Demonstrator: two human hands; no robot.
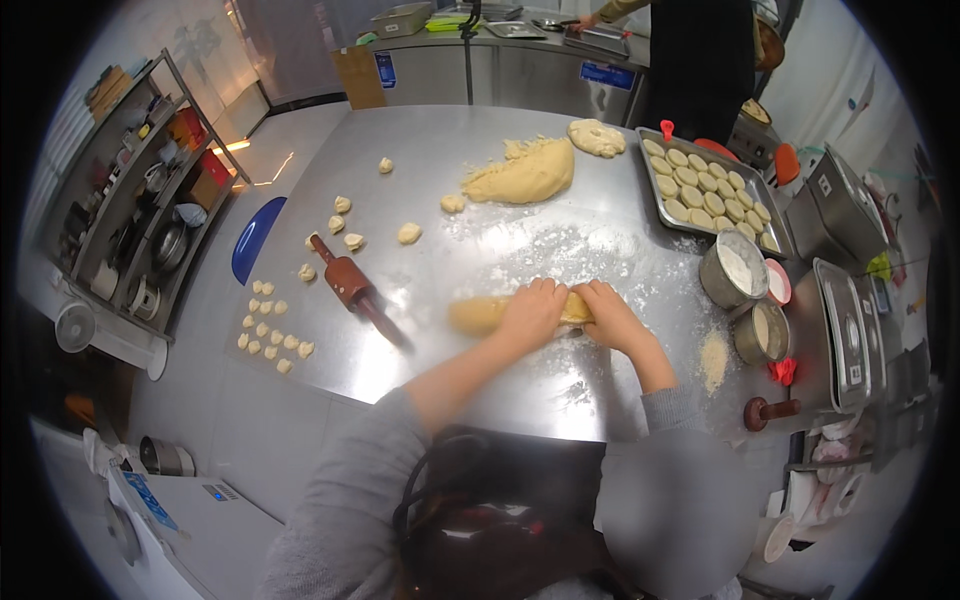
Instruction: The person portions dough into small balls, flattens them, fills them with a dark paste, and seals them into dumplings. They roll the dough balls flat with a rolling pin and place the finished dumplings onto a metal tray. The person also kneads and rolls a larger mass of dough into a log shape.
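A long roll of yellow dough (pixel 476 315) lies across the floured steel table (pixel 420 277); its left end is blurred. My left hand (pixel 536 311) rests over the middle of the roll, with its fingers curled down the far side. Close beside it, my right hand (pixel 606 315) grips the roll's right end, thumb towards the left hand. The dough under both palms is hidden. Behind the hands, loose flour covers the steel, and a large mass of yellow dough (pixel 529 172) sits farther back. A paler dough piece (pixel 596 138) touches its far right side.
Left of the roll lies a wooden rolling pin (pixel 349 285) among small dough balls (pixel 354 241). A blue scraper (pixel 257 238) is at the left edge. Rightward stand a tray of dough rounds (pixel 651 202), a flour pot (pixel 716 279) and a wooden press (pixel 769 412). A person (pixel 697 67) stands behind.
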